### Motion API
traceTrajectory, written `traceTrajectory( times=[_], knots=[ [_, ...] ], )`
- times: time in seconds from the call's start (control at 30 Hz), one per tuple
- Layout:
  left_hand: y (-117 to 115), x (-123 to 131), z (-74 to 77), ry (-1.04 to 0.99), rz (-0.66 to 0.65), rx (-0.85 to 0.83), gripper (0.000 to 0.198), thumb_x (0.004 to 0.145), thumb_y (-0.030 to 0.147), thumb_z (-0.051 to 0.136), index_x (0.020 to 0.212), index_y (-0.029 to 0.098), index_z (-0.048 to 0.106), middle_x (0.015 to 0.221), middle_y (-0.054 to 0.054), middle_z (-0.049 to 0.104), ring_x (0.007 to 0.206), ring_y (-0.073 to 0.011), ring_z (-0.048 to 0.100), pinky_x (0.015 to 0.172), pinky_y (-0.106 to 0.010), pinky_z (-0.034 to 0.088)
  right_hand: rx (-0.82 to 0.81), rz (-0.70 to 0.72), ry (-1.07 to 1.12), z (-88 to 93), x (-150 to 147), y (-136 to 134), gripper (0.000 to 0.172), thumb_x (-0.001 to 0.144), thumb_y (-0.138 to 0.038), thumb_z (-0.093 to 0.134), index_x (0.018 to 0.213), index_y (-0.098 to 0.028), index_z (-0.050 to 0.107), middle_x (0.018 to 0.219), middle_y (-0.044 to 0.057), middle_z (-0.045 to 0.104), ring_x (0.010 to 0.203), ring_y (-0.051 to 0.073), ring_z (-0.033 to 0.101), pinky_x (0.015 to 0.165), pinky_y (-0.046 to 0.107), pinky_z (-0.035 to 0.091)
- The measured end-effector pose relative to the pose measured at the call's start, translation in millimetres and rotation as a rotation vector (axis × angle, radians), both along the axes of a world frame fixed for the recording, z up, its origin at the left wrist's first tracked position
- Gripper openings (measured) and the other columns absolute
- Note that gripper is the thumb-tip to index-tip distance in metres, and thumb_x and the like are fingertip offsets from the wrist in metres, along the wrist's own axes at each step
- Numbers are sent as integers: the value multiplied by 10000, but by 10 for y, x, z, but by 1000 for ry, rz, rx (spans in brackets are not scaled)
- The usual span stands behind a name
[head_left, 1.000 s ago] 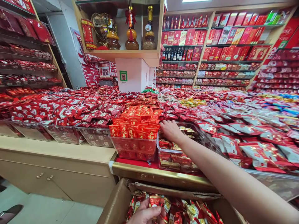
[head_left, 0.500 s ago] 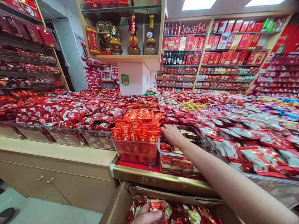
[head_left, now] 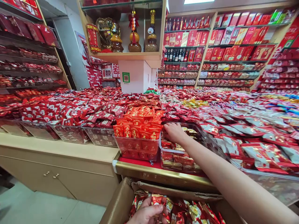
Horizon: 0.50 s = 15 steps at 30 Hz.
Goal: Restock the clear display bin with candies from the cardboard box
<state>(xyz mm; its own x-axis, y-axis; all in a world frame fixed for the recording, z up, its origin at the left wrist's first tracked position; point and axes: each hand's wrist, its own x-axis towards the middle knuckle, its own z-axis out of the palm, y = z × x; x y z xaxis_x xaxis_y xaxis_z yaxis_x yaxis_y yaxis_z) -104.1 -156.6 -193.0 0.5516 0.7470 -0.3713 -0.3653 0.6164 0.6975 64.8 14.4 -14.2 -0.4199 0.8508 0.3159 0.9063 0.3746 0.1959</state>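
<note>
My left hand (head_left: 150, 213) is low over an open cardboard box (head_left: 116, 203), its thumb and fingers closed round a small red and gold packet (head_left: 157, 199) printed "DURIAN". Similar shiny packets (head_left: 195, 211) fill the box beneath it. My right hand (head_left: 175, 134) reaches across into a clear plastic bin (head_left: 179, 169) partly filled with red and gold packets. Its fingers curl down at the bin's back left corner; their tips, and anything in them, are hidden. Just left of that hand stands a clear bin of bright red packets (head_left: 137, 137) with gold characters.
A gold-edged counter (head_left: 161, 177) separates the box from the bins. Heaped red and white packets (head_left: 263, 152) lie to the right, dark red ones (head_left: 102, 113) to the left. A display cabinet (head_left: 123, 56) on a white pillar (head_left: 132, 76) overhangs the middle. Stocked shelves line the walls.
The view has shifted slightly. My right hand sits a little deeper in the bin's back left corner, its fingers lower. My left hand still holds the durian packet over the box.
</note>
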Motion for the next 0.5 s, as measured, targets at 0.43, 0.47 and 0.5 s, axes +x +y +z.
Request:
traceTrajectory(
  times=[0.43,0.47,0.5],
  knots=[
    [13,-6,-6,16,1,-13,389,565,309,704,883,147,548,689,-31,627,515,-122,576,397,-170,271,-15,12,11,-39,7,70,245,757,-309,467,977,-205,492,1046,85,547,917,247,485,712,377,316],
    [18,-7,-18,17,-1,-11,406,553,318,712,882,145,549,684,-33,628,513,-124,577,405,-172,278,-9,13,28,-46,5,70,276,752,-312,472,1007,-207,480,1055,87,541,922,249,484,715,381,318],
    [21,-8,-27,21,0,-12,415,548,323,714,884,144,549,683,-35,629,513,-126,578,409,-175,282,-4,11,47,-51,4,68,311,746,-317,480,1036,-206,464,1058,90,537,925,252,484,720,387,319]
  ],
)
